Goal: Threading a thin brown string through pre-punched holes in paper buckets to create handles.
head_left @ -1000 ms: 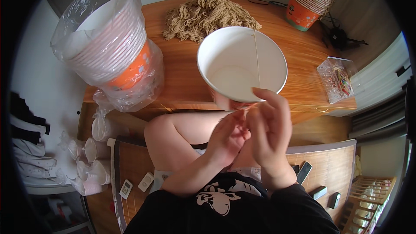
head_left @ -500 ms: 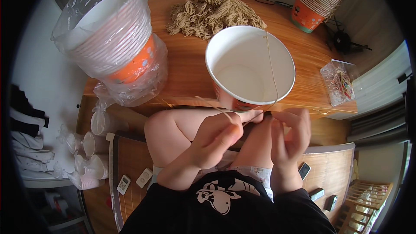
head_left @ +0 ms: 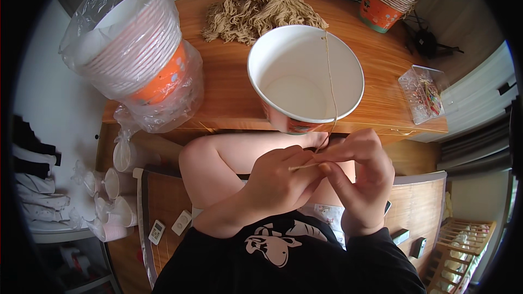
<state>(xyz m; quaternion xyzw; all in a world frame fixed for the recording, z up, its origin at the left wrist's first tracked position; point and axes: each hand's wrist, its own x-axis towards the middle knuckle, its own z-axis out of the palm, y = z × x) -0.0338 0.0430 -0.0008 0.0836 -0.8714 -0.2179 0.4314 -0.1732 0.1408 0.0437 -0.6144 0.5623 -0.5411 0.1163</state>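
Note:
A thin tan string (head_left: 329,71) runs from the far rim of a large white-lined paper bucket (head_left: 294,84), across its mouth and over the near rim to my hands. My right hand (head_left: 365,177) pinches the string between thumb and fingertips. A short free end points left across the back of my left fingers. My left hand (head_left: 280,179) is closed against the right one, apparently on the string too; its fingertips are partly hidden. Behind the bucket lies a loose pile of tan yarn (head_left: 261,13) on the wooden table (head_left: 223,81).
Left on the table stands a bagged stack of paper buckets (head_left: 136,60). Another bucket stack (head_left: 389,0) is at the far right, near a black cable. A clear plastic box (head_left: 425,95) of small items sits at the right edge. Bagged cups (head_left: 117,185) stand lower left.
My hands have come together, the left moving right and the right moving slightly left. The string's free end now lies lower, across my left fingers. The whole view has shifted slightly.

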